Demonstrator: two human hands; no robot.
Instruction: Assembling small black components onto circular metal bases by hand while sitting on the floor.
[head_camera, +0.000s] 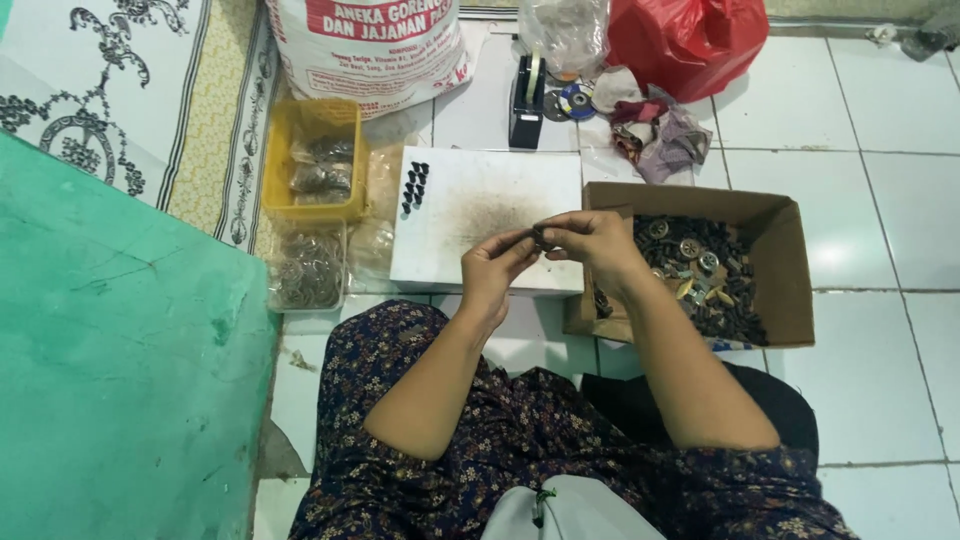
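In the head view, the left hand (497, 262) and right hand (590, 238) meet over the front edge of the white board (470, 215), both pinched narrow on one small dark metal part (541, 238). It looks light, stiff and fiddly, best held by fingertips at its rim. A cardboard box (780, 260) of similar parts sits at the board's right edge.

Both hands (545, 250) together, fingertips pinched
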